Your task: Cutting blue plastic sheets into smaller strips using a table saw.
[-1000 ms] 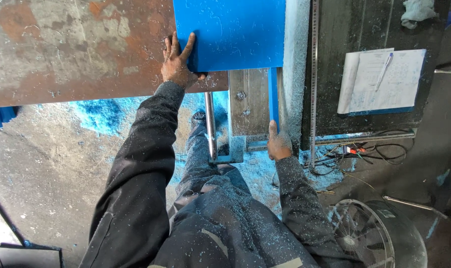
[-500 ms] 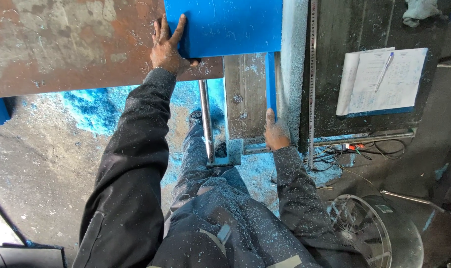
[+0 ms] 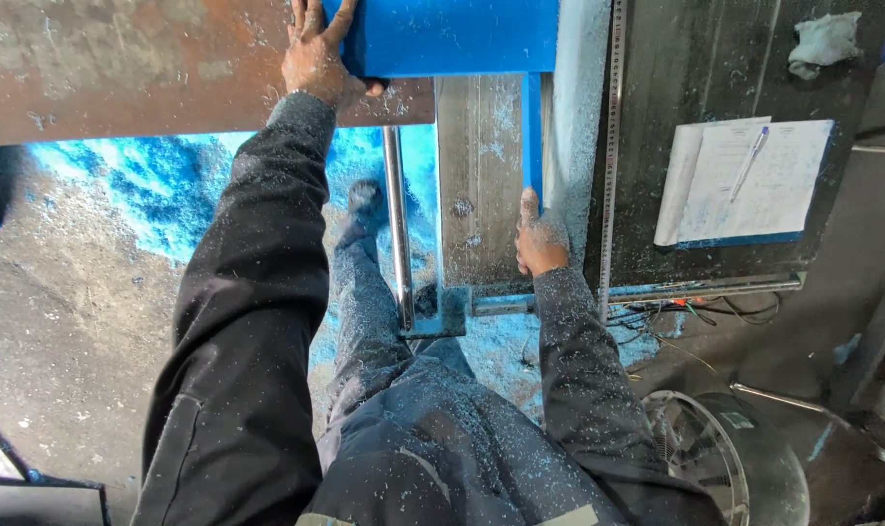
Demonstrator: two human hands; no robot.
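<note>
My left hand (image 3: 318, 54) lies flat with fingers spread on a rusty steel plate (image 3: 121, 58), its thumb against the left edge of a bright blue block (image 3: 452, 34). My right hand (image 3: 541, 234) rests against a narrow blue strip (image 3: 532, 127) beside a grey metal bed (image 3: 479, 185). A shiny steel rod (image 3: 397, 224) runs down between my arms to a small bracket (image 3: 440, 312). Both dark sleeves are dusted with blue chips.
Blue shavings (image 3: 150, 185) cover the floor under the plate. A long steel ruler (image 3: 613, 146) runs along the dark panel. Papers with a pen (image 3: 744, 180) lie at right, a rag (image 3: 824, 39) above them. Cables (image 3: 696, 314) and a wire fan guard (image 3: 715, 458) sit lower right.
The view has shifted so the plate and blue block sit higher in frame. My left hand has slid up along the block's left edge. My right hand stays by the blue strip.
</note>
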